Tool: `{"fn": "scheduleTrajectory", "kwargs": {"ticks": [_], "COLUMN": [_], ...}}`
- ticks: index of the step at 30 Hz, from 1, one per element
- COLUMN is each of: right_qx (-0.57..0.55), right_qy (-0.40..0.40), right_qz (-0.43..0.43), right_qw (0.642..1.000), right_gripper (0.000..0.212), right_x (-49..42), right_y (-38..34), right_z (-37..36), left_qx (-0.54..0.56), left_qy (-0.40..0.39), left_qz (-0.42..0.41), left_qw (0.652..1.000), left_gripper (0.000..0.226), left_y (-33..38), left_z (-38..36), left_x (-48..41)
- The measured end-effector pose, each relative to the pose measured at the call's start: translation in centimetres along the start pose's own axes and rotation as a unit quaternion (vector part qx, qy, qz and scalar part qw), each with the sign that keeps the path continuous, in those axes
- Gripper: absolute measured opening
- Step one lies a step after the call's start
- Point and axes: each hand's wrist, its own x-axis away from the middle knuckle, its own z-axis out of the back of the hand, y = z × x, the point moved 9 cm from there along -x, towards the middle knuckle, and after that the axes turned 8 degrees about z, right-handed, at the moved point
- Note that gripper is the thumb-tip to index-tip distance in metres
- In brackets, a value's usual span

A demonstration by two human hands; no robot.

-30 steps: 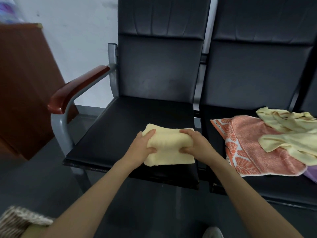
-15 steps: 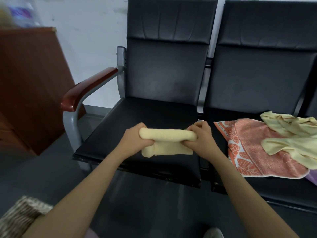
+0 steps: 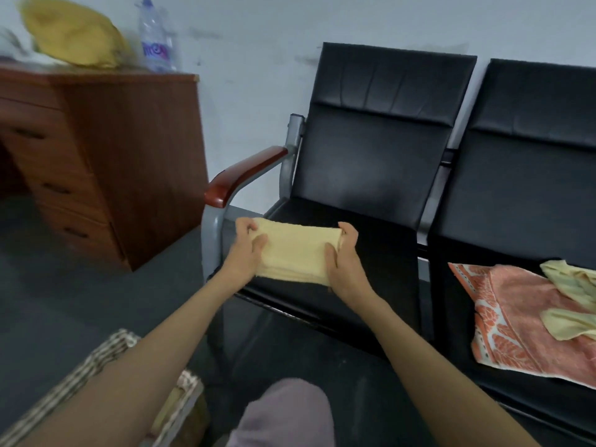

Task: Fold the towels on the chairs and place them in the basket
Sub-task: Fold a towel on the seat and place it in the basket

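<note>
A folded pale yellow towel (image 3: 295,251) hangs in the air over the left front corner of the left black chair (image 3: 361,240). My left hand (image 3: 246,250) grips its left end and my right hand (image 3: 343,256) grips its right end. A woven basket (image 3: 106,356) stands on the floor at the lower left, partly hidden by my left forearm. On the right chair (image 3: 522,240) lie an orange patterned towel (image 3: 522,321) and a crumpled pale yellow towel (image 3: 571,295) on top of it.
A brown wooden cabinet (image 3: 129,162) with drawers stands to the left of the chairs, with a water bottle (image 3: 156,43) and a yellow bundle (image 3: 74,37) on top. The left chair's armrest (image 3: 245,174) juts out beside my left hand. My knee (image 3: 287,411) shows at the bottom.
Both hands lifted the folded towel off the left chair's seat and carried it left, toward the armrest side. The view swung left, bringing the cabinet and more of the basket into sight.
</note>
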Motion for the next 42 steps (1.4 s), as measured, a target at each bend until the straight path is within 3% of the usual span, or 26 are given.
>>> {"fn": "scheduleTrajectory", "kwargs": {"ticks": [4, 9, 13, 17, 20, 25, 30, 34, 37, 39, 42], "right_qx": [0.015, 0.022, 0.087, 0.146, 0.163, 0.212, 0.235, 0.264, 0.286, 0.299, 0.311], "right_qy": [-0.097, -0.312, -0.409, -0.508, -0.56, -0.63, -0.661, -0.679, -0.686, -0.683, -0.662], "right_qz": [0.021, -0.05, -0.082, -0.08, -0.072, -0.076, -0.054, -0.046, -0.032, 0.008, 0.068], "right_qw": [0.995, 0.949, 0.905, 0.845, 0.809, 0.744, 0.711, 0.683, 0.668, 0.666, 0.678], "right_gripper": [0.047, 0.057, 0.049, 0.036, 0.056, 0.061, 0.082, 0.082, 0.074, 0.055, 0.028], "right_x": [0.2, 2.0, 3.8, 7.7, 11.0, 15.1, 17.9, 19.7, 20.2, 19.6, 17.7], "right_y": [-1.1, -0.1, 1.1, 2.0, 2.9, 5.8, 7.8, 10.3, 11.7, 11.6, 10.9], "right_z": [-7.9, -19.0, -26.8, -34.8, -39.8, -44.8, -49.3, -51.8, -52.6, -53.0, -53.3], "left_qx": [-0.031, -0.05, -0.029, -0.111, -0.183, -0.273, -0.339, -0.372, -0.367, -0.372, -0.375], "left_qy": [0.004, -0.001, -0.082, -0.073, -0.082, -0.101, -0.117, -0.143, -0.157, -0.169, -0.101], "left_qz": [0.026, 0.142, 0.212, 0.22, 0.232, 0.275, 0.32, 0.326, 0.307, 0.289, 0.289], "left_qw": [0.999, 0.989, 0.973, 0.966, 0.952, 0.916, 0.877, 0.857, 0.864, 0.866, 0.875], "left_gripper": [0.012, 0.007, 0.04, 0.058, 0.058, 0.06, 0.065, 0.063, 0.063, 0.058, 0.039], "left_y": [-6.0, -15.1, -21.5, -26.6, -30.9, -37.7, -42.7, -45.2, -46.3, -47.0, -47.2], "left_z": [5.8, 12.9, 16.1, 19.0, 19.6, 18.8, 18.0, 16.5, 15.1, 14.2, 14.5], "left_x": [1.3, 4.3, 8.1, 10.8, 12.7, 15.7, 17.5, 17.6, 17.6, 17.5, 17.1]}}
